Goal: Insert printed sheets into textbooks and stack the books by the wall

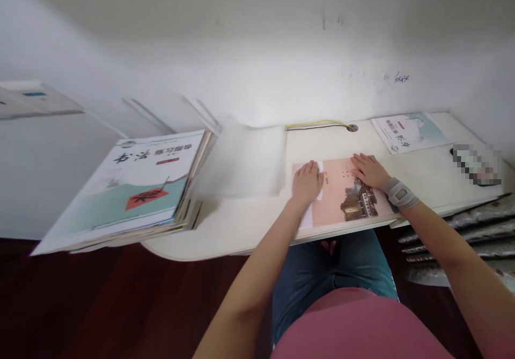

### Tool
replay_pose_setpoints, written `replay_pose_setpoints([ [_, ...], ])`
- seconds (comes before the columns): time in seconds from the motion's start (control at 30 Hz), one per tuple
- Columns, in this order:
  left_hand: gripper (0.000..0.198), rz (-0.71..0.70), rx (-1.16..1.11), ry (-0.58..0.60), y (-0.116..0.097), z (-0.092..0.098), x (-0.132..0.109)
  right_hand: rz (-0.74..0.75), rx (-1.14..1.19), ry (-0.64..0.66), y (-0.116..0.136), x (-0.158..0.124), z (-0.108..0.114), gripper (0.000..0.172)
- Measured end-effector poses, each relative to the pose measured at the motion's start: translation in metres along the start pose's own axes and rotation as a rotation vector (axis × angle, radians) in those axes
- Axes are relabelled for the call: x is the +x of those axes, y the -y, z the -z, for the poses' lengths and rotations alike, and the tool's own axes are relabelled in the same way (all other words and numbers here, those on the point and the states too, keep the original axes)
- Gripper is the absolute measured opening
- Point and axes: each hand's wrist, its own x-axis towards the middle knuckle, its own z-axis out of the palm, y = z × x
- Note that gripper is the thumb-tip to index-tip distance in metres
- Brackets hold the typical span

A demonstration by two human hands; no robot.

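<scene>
So, biggest first: a white worktop (241, 225) runs along a white wall. At its left end sits one stack of textbooks (137, 187), fanned a bit and hanging over the edge. I can't count how many are in it. The top cover is white and teal with a red patch and big brush-style Chinese characters, upside down from here and too blurry for me to read.

Next to the stack, about mid-worktop, there's one translucent sheet (245, 160) lying flat, its right edge just beside the pink book (350, 198). That book lies closed at the near edge, right in front of the person, with a photo of a building on the cover and a few tiny characters I can't make out.

Back right, well apart from it, is one thin booklet (410, 131) with the same white-teal cover design as the stack.

Two hands, both open and pressed flat, palms down, on the pink book. The left hand (306, 183) is at its left edge and the right hand (369, 170) at its top middle. There's one grey wristband (399, 193) on the right wrist.

One yellow cable (317, 124) runs along the wall, and there's a small blue scribble (402, 78) above it that I can't read.
</scene>
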Motion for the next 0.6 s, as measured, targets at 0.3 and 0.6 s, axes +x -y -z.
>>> replay_pose_setpoints([
  [0.3, 0.033, 0.344, -0.215, -0.201, 0.03, 0.0, 0.005, -0.045, -0.008, -0.036, -0.002, 0.004, 0.004, 0.05],
  [0.6, 0.031, 0.507, -0.602, -0.247, 0.047, 0.021, 0.014, -0.075, -0.029, -0.08, 0.009, 0.021, 0.013, 0.03],
])
